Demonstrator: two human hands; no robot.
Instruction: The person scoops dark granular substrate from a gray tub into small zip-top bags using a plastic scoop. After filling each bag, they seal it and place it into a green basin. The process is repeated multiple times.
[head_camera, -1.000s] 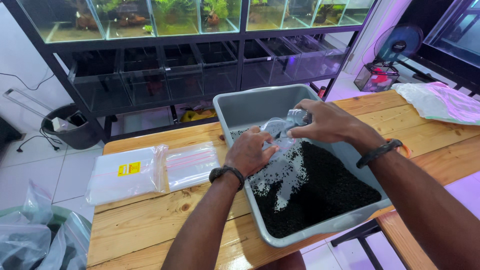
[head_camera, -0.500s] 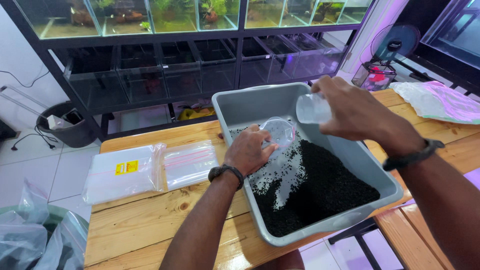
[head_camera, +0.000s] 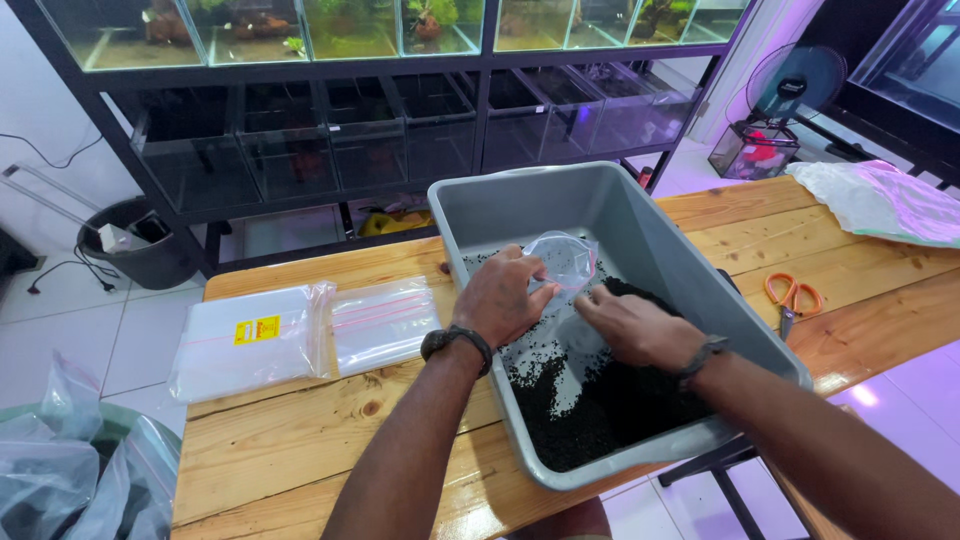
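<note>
A grey plastic tub (head_camera: 700, 262) stands on the wooden table (head_camera: 330, 440), tilted, with black gravel (head_camera: 620, 410) heaped in its near end. My left hand (head_camera: 500, 300) pinches a small clear plastic bag (head_camera: 565, 258) and holds its mouth open over the gravel. My right hand (head_camera: 635, 328) is low in the tub, just below the bag. Its fingers are curled around a clear cup that is mostly hidden, pressed against the gravel. Both wrists wear dark bands.
Two stacks of clear zip bags (head_camera: 250, 340) (head_camera: 385, 320) lie left of the tub. Orange scissors (head_camera: 790, 295) and a large plastic sheet (head_camera: 880, 200) lie to the right. A rack of glass tanks (head_camera: 330, 130) stands behind. A bin of plastic bags (head_camera: 60, 470) sits at lower left.
My right hand, raised with the clear cup half a second ago, has come down into the gravel. My left hand has kept the bag open in about the same place.
</note>
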